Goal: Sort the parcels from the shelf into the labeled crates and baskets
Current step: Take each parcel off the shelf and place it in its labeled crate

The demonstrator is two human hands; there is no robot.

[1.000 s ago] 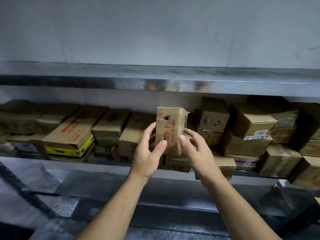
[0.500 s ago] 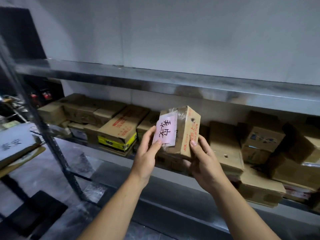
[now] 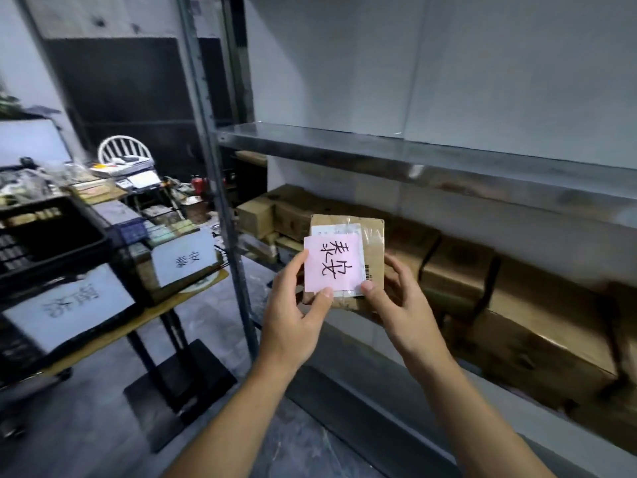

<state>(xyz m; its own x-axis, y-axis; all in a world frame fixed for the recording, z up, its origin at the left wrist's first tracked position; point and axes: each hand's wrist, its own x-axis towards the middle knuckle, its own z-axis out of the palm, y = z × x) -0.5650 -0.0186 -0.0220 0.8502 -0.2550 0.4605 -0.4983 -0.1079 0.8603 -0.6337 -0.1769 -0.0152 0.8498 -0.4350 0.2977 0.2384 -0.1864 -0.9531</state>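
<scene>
While we hold it up at chest height in front of the shelving, the small cardboard parcel (image 3: 374, 250) faces us flat, clear of the boards and of the other boxes. A pink note (image 3: 332, 263) with two handwritten black characters covers most of its front, overlapping a white printed label (image 3: 336, 230) under clear tape.

Our left hand (image 3: 293, 326) grips the parcel's left side, thumb pressed on the lower edge of the pink note and fingers curled along the left edge. Our right hand (image 3: 403, 312) grips the right side, thumb on the lower right corner of the label and fingers wrapped behind the right edge.

Just behind the parcel, brown cardboard boxes (image 3: 517, 305) lie packed along the lower shelf, under a bare metal shelf board (image 3: 413, 157). A grey metal upright (image 3: 220, 208) stands to the left of our hands.

Further left, a wooden table (image 3: 138, 326) on a black pedestal carries a black crate (image 3: 51, 243) and two white signs with handwritten characters, one near the upright (image 3: 188, 260) and one nearer us (image 3: 72, 305). Behind them sits a blurred clutter of papers and small goods, with a white spindle-back chair (image 3: 124, 150) at the back.
</scene>
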